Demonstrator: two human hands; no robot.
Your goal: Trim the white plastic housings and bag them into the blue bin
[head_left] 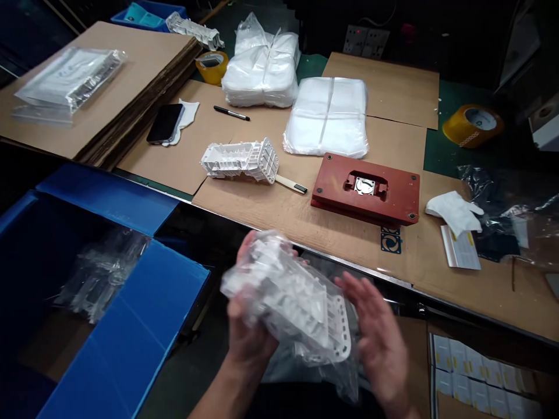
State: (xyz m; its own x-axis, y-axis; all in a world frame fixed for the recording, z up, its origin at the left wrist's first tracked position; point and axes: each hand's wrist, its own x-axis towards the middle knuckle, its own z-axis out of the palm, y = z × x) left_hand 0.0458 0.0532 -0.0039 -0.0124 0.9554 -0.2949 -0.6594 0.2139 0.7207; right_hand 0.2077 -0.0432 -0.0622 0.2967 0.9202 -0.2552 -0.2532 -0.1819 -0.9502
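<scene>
My left hand (251,331) grips a white plastic frame part (297,297) inside a clear plastic bag (257,273), in front of the table edge. The slotted end plate of the part faces right, and loose bag film hangs below it. Beside that end, my right hand (375,337) is spread with fingers apart, slightly blurred and not gripping the part. A similar unbagged white plastic part (238,160) lies on the cardboard-covered table beyond, next to a cutter with a pale handle (292,184).
On the table are a red fixture block (367,192), bundled clear bags (325,116), a phone (166,123), a pen (231,113) and tape (473,125). A blue bin (144,326) with bagged parts stands lower left. Stacked cardboard (144,75) carries another bagged part (70,81).
</scene>
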